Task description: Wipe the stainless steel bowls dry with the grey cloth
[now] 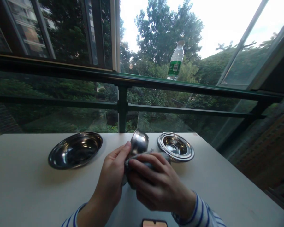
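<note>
A small shiny metal cup is held tilted above the table, its far end pointing away from me. My left hand is closed on it, the thumb lying along its left side. My right hand grips a grey cloth and presses it against the near part of the cup. The fingers of the right hand hide most of the cloth and the cup's near end. A wide dark metal bowl lies to the left, and stacked metal bowls with broad rims stand to the right.
The white table reaches to a green railing with glass below. A plastic bottle with a green label stands at the railing. A phone lies at the near edge of view. Trees show outside.
</note>
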